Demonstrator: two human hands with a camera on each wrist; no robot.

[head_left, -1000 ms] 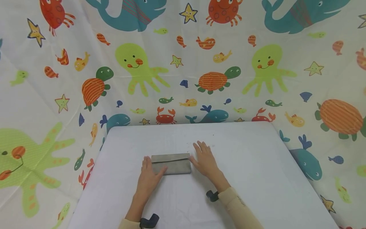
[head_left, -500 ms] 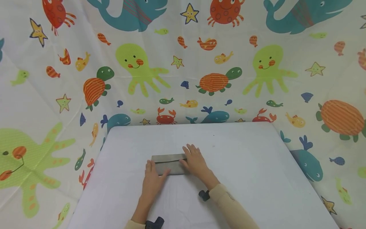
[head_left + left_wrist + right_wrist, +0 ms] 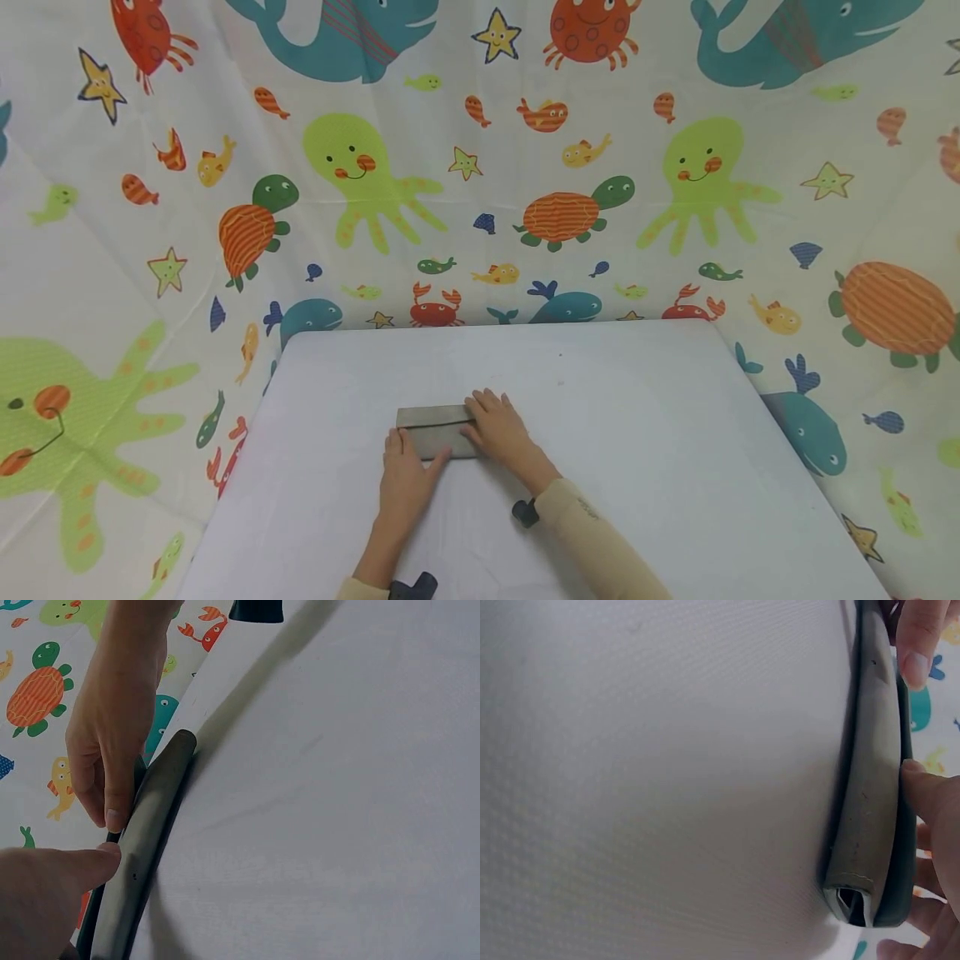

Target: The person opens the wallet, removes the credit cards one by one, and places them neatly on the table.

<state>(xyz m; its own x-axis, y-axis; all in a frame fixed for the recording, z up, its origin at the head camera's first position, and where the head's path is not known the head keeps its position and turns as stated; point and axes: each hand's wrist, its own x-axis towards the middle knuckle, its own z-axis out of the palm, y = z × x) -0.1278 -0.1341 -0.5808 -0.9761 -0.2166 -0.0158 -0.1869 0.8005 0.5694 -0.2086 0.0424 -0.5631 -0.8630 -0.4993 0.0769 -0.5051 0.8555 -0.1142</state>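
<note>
A flat grey case (image 3: pixel 435 437) with a flap along its far side lies on the white table. My left hand (image 3: pixel 408 479) rests at its left end, fingers fairly straight and thumb at the near edge. Over the case's right end lies my right hand (image 3: pixel 501 429), its fingers extended and its thumb on the front panel. The left wrist view shows the case (image 3: pixel 154 832) side-on, with the left thumb (image 3: pixel 82 866) touching its upper face. In the right wrist view an end of the case (image 3: pixel 866 825) shows a small hollow; the right thumb (image 3: pixel 926 791) touches the upper face.
The white table (image 3: pixel 637 417) extends around the case on all sides. Behind and beside it hangs a curtain (image 3: pixel 480 167) printed with sea animals. A dark wrist-worn camera (image 3: pixel 525 512) sits at the right cuff, and another (image 3: pixel 414 586) at the left.
My right hand has moved left and slightly nearer, from beside the case's right edge onto its right end. My left hand has shifted slightly right and nearer. The case has barely moved.
</note>
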